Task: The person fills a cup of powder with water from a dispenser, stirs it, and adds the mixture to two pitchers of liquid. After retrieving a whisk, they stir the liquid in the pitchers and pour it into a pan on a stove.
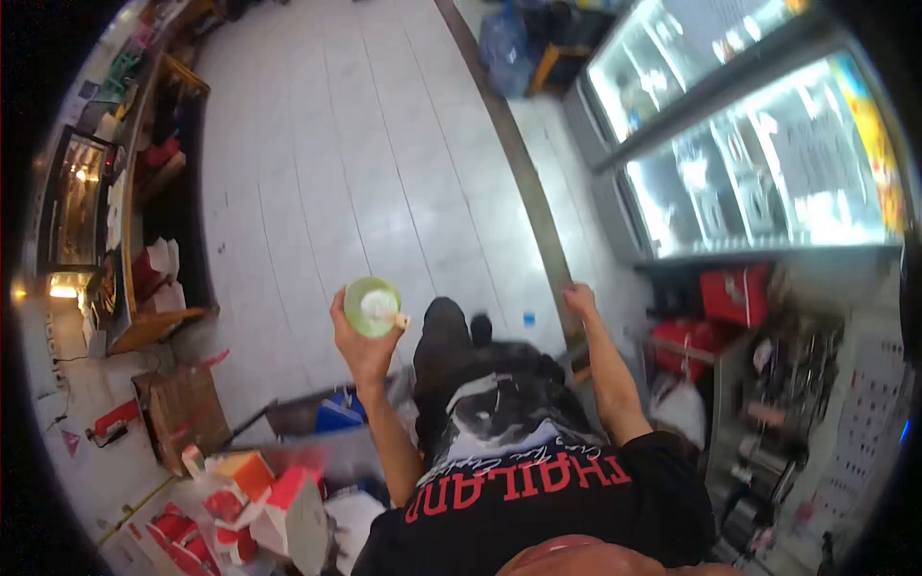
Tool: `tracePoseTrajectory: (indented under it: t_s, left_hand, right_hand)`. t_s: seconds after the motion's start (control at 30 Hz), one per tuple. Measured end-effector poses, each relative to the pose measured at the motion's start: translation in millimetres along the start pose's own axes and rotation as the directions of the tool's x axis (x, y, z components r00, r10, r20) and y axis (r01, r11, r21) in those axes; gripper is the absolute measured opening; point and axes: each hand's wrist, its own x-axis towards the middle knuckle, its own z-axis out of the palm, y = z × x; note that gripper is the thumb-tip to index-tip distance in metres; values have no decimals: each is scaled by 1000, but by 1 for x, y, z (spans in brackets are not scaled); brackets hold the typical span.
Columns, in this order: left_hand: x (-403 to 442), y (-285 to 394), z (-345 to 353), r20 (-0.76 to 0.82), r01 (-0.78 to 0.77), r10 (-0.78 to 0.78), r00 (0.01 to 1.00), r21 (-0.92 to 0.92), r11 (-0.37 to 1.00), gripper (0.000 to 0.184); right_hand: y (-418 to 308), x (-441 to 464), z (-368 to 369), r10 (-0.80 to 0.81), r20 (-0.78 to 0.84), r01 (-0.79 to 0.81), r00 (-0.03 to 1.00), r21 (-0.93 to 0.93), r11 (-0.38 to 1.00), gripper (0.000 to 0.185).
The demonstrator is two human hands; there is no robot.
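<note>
Green cup (363, 312) gripped mouth-up in left hand (367, 353), probably against spills; right hand (578, 301), nearer lit fridge (713, 192), can't be called open or closed.

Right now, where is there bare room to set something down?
Mostly bare: the tiled floor between the wooden shelf and dark floor strip, beyond the left hand holding the green cup. Crowded: the red-and-white clutter at lower left, red items below the fridge.

A: State the quantities I should log.
B: On my feed: one left hand (366, 355), one right hand (578, 300), one green cup (359, 317).
A: Further units in my view?
B: Two lit refrigerator sections (807, 182), one brown carton (182, 413), one blue scrap (529, 319).
</note>
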Motion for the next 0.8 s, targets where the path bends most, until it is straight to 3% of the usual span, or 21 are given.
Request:
tracePoseTrajectory:
  t_s: [0.07,0.17,0.27,0.37,0.4,0.43,0.47,0.5,0.53,0.57,0.63,0.7,0.73,0.8]
  left_hand:
    - [78,8,20,-54,15,-16,998,-15,1000,91]
    - [197,-7,55,-140,23,-23,990,-3,1000,94]
    - [330,1,101,-116,7,-7,993,1,1000,94]
    - [495,29,153,-32,-1,-1,999,-70,998,94]
    - [542,45,170,15,10,-9,1000,-101,995,94]
    - [591,77,187,48,13,-11,999,-43,999,94]
    - [637,92,201,93,-42,46,995,-45,998,94]
    - [691,104,223,134,-107,114,984,-55,993,95]
    - [744,117,248,173,-172,181,968,-67,983,95]
    - [793,134,272,212,-176,195,958,-102,979,94]
    - [886,149,326,231,-269,277,933,-66,961,93]
    - [977,170,385,236,-332,334,913,-48,942,93]
    - [1012,179,410,245,-332,330,912,-33,943,92]
    - [1089,198,473,257,-365,365,895,-48,930,93]
  right_hand:
    - [-152,124,-96,9,-54,17,999,463,886,29]
    - [-315,288,-186,-255,-225,327,940,389,861,27]
    - [-431,376,-237,-298,-305,421,905,536,732,28]
    - [-423,471,-198,-221,-175,282,959,540,793,29]
    - [-419,466,-197,-188,-167,240,968,389,889,29]
    - [-348,512,-120,-242,-299,277,923,81,957,25]
    - [-318,503,-109,3,106,-34,994,298,954,22]
    - [-244,521,-41,140,214,-156,967,61,986,20]
    - [-241,498,-28,356,484,-392,799,-29,919,25]
    - [-216,457,-14,-34,307,104,951,-215,971,28]
    - [-188,396,-24,-349,-10,330,937,-295,897,22]
    - [-222,423,-28,17,44,-6,999,-232,973,28]
    - [-244,440,-38,198,68,-178,978,-227,958,32]
    - [-287,550,-56,174,141,-124,975,-306,944,26]
